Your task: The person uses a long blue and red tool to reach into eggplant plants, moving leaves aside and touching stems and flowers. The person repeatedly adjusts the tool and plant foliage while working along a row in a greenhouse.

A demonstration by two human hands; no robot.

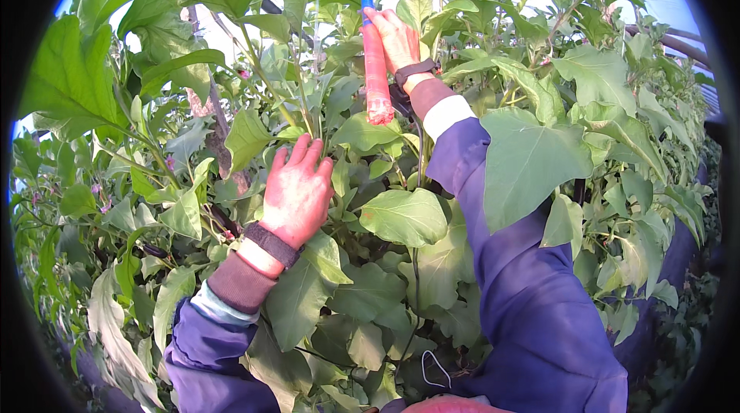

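Observation:
My right hand [396, 40], with a dark band at the wrist, is raised among eggplant leaves at the top centre. Its fingers close over a rod wrapped in red [377, 72], with a blue section [367, 2] and a dark far end. The rod's ragged red end points down towards me. Lower and to the left, my left hand [299, 187] reaches into the foliage, back of the hand up and fingers slightly apart. Its fingertips are beside an eggplant stem [304, 103]; the palm and thumb are hidden, so any hold is unclear.
Dense eggplant plants surround both arms; a broad leaf [535, 164] overlaps my right sleeve. A thin black cable [416, 274] runs down through the leaves. A bent white wire [435, 368] is at the bottom. Curved greenhouse bars [673, 45] show at upper right.

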